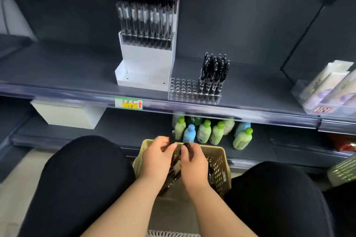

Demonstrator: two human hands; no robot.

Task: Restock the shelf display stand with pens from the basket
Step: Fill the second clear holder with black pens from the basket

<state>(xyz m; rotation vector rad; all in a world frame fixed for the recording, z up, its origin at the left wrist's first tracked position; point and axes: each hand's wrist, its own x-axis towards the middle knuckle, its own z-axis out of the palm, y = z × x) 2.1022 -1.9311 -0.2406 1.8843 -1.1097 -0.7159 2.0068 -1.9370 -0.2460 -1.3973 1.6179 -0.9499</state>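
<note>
Both the left hand and the right hand grip dark pens over the basket.
Fingers curl round the bundle above the beige basket, which sits between the person's knees. On the shelf above, the clear display stand holds black upright pens in its right-hand holes, touching a white stand on its left.

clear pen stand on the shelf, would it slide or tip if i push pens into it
The stand looks like thin clear plastic, probably light, so it may slide on the smooth shelf. Its pens stand tall, all at the right end, so it may rock there. Steadying it seems wise.
</note>
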